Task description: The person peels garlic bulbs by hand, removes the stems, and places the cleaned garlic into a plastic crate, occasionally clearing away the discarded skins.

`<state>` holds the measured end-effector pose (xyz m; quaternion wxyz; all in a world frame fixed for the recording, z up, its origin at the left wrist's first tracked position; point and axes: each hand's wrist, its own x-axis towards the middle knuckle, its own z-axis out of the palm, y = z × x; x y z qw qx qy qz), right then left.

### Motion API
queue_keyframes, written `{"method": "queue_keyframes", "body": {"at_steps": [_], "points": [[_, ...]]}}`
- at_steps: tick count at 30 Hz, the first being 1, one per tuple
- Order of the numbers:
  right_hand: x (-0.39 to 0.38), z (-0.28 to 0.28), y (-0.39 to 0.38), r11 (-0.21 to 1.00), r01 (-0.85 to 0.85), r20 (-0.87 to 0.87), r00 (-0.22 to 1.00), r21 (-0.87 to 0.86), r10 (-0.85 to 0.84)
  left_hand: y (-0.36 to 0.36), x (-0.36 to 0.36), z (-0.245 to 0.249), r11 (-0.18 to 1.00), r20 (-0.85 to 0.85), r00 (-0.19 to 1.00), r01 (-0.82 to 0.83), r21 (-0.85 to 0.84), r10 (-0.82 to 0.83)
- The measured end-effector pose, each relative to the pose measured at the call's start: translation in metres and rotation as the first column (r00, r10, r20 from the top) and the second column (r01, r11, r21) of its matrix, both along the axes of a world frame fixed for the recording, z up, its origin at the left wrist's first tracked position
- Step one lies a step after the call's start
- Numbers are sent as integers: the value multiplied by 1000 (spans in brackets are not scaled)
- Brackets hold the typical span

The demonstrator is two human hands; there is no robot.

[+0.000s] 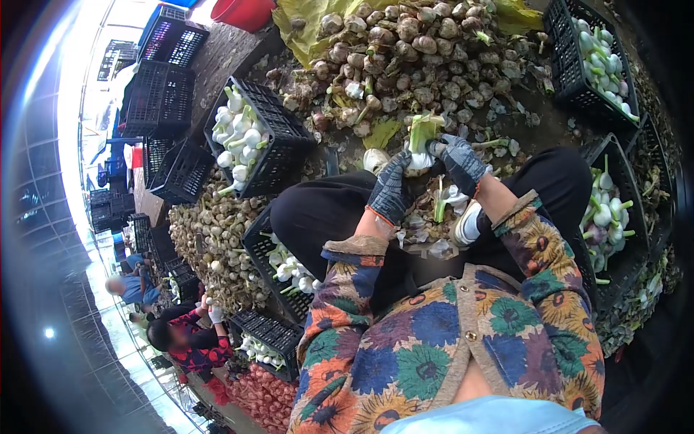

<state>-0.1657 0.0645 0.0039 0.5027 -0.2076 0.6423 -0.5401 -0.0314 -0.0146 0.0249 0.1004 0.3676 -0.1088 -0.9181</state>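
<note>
A garlic bulb with a green cut stem is between my two hands, above my crossed legs. My left hand, in a grey patterned glove, has its fingers closed on the bulb from the left. On the other side my right hand, gloved alike, grips the bulb and its peeling skin with bent fingers. Part of the bulb is hidden behind the fingers. Below the hands, a cut green stem and pale skin scraps lie between my shoes. Just ahead rises a large heap of unpeeled garlic.
Black crates of white trimmed garlic stand left, upper right and beside my right knee. Another crate sits by my left thigh. Stacked crates line the left. A co-worker handles garlic at lower left.
</note>
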Motion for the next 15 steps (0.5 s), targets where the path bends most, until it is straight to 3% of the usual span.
{"method": "queue_keyframes", "body": {"at_steps": [1, 2, 3, 4, 5, 8, 9, 10, 11, 13, 14, 15], "points": [[-1, 2, 0, 1000, -6, 35, 999, 8, 5, -1, 0, -2, 1000, 25, 1000, 2, 9, -2], [-2, 3, 0, 1000, -11, 71, 997, 16, 10, 2, -2, -3, 996, 33, 999, 16, -86, -13], [-1, -2, -1, 1000, -4, -211, 977, 16, 7, 5, -3, -5, 983, 43, 999, 31, -181, -24], [0, -14, -1, 1000, 3, -476, 879, 13, 4, 8, -3, -7, 961, 53, 998, 46, -273, -32], [3, -23, -1, 1000, 7, -702, 712, 10, 2, 8, -3, 0, 892, 195, 977, 164, -421, -87], [3, -35, 2, 996, -15, -335, 942, -84, -14, 7, -3, 0, 863, 226, 973, 156, -480, -51], [4, -29, 2, 995, 67, -54, 996, -67, -71, 3, -4, -6, 913, 116, 991, 104, -395, -62], [5, -22, 1, 990, 140, 228, 965, -29, -130, 1, -1, -9, 955, 89, 995, 79, -286, -55], [5, -17, 1, 979, 199, 490, 851, 31, -189, -2, 3, -12, 983, 63, 997, 58, -172, -47], [3, -22, -1, 972, 217, 565, 793, 88, -228, -5, 6, -17, 1000, 10, 1000, 22, 11, -22], [2, -26, -3, 968, 223, 600, 761, 115, -246, -4, 6, -20, 1000, 74, 997, 19, -24, -17], [2, -38, -2, 979, 187, 352, 914, 81, -204, -3, 5, -19, 998, 136, 991, 19, -57, -11]]}}
